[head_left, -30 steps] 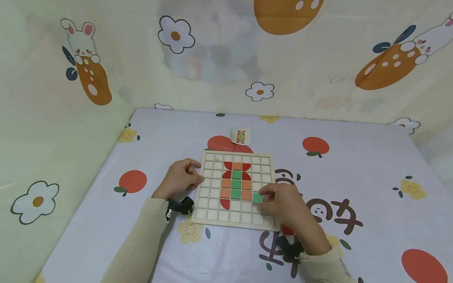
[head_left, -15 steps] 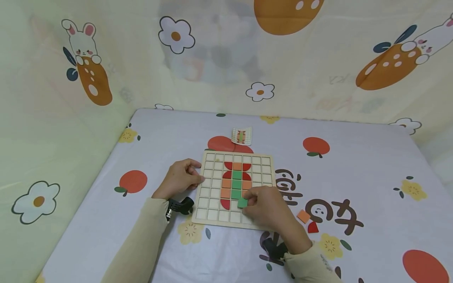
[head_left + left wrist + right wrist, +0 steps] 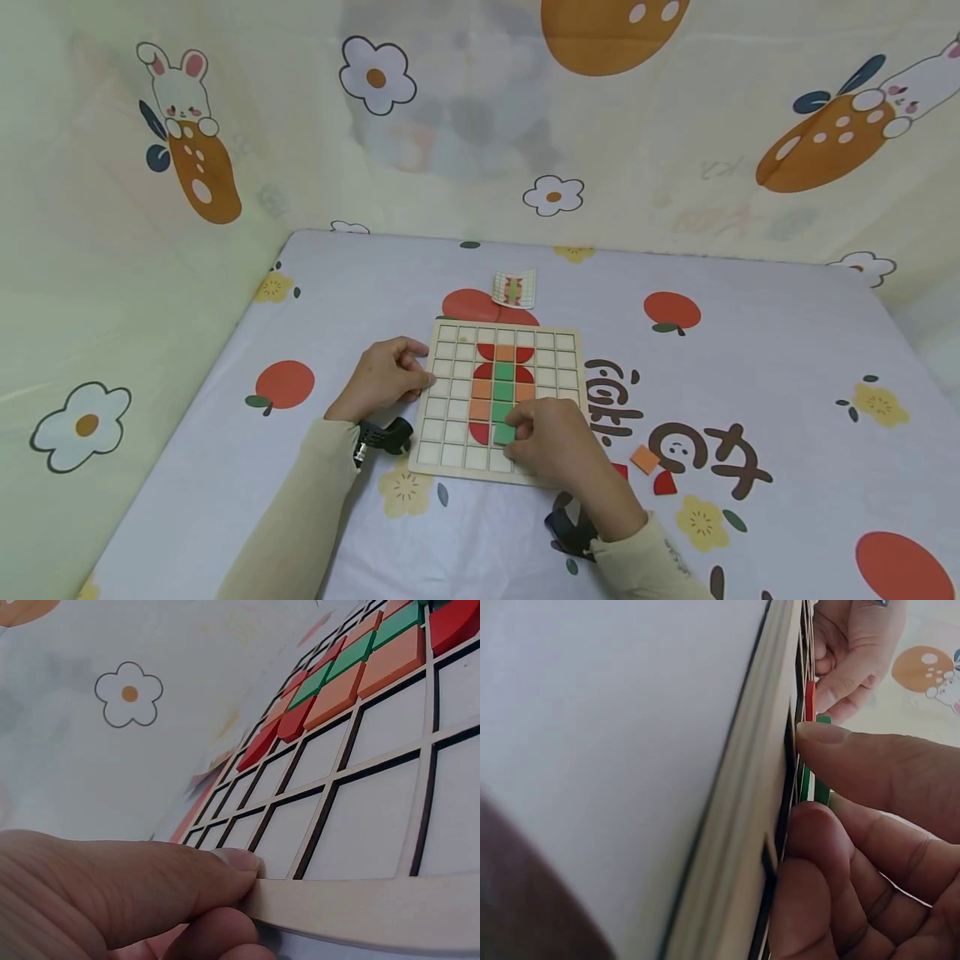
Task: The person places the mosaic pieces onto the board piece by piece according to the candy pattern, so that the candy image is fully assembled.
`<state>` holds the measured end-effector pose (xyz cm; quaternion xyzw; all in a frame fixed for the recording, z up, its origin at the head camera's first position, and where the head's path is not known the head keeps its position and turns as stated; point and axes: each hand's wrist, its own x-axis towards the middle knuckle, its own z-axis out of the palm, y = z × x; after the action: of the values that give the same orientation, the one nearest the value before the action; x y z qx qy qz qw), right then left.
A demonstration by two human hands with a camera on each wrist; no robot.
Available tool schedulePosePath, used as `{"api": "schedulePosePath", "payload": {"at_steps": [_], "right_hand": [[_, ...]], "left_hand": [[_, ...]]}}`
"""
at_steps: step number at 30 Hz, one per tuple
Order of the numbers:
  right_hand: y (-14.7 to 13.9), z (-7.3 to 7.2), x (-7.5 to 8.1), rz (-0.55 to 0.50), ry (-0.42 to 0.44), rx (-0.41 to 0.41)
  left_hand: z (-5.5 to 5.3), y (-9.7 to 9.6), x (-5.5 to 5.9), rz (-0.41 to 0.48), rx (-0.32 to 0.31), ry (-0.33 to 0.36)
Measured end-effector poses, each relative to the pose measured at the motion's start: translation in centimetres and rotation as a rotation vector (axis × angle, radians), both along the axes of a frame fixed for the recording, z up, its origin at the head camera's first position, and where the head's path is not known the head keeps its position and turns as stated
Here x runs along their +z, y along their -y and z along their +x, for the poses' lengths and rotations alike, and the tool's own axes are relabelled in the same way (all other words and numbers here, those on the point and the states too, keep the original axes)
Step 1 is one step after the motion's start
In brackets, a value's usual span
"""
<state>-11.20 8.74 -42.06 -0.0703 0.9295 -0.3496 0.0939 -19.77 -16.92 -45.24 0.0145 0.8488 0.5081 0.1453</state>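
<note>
A wooden grid board (image 3: 450, 457) lies on the tablecloth, with red, orange and green tiles in its middle columns. My left hand (image 3: 381, 379) grips the board's left edge; in the left wrist view the thumb (image 3: 187, 881) rests at the frame and the other fingers curl below it. With my right hand (image 3: 553, 437) I pinch a green square tile (image 3: 503, 434) at the low end of the green column, beside a rounded red tile (image 3: 478, 432). Seen from the right wrist, the green tile (image 3: 823, 791) stands slightly proud of the grid, between thumb and fingers.
Behind the board lies a small pattern card (image 3: 513, 289). To the right, an orange square tile (image 3: 645, 459) and a red rounded tile (image 3: 664, 482) lie loose on the printed cloth (image 3: 780, 358), with another red piece (image 3: 620, 472) partly hidden by my right forearm.
My right hand has moved left across the board with the green tile, bringing it to the column of green tiles. The loose tiles on the right have come into view. My left hand stays put.
</note>
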Motion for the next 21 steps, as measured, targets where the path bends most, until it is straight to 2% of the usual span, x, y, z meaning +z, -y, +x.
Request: {"api": "schedulePosePath", "payload": {"at_steps": [8, 21], "right_hand": [[0.24, 0.14, -0.05, 0.021, -0.037, 0.011], [0.45, 0.13, -0.14, 0.022, -0.024, 0.011]], "left_hand": [[0.07, -0.01, 0.04, 0.000, 0.003, 0.001], [0.07, -0.03, -0.03, -0.006, 0.003, -0.003]]}}
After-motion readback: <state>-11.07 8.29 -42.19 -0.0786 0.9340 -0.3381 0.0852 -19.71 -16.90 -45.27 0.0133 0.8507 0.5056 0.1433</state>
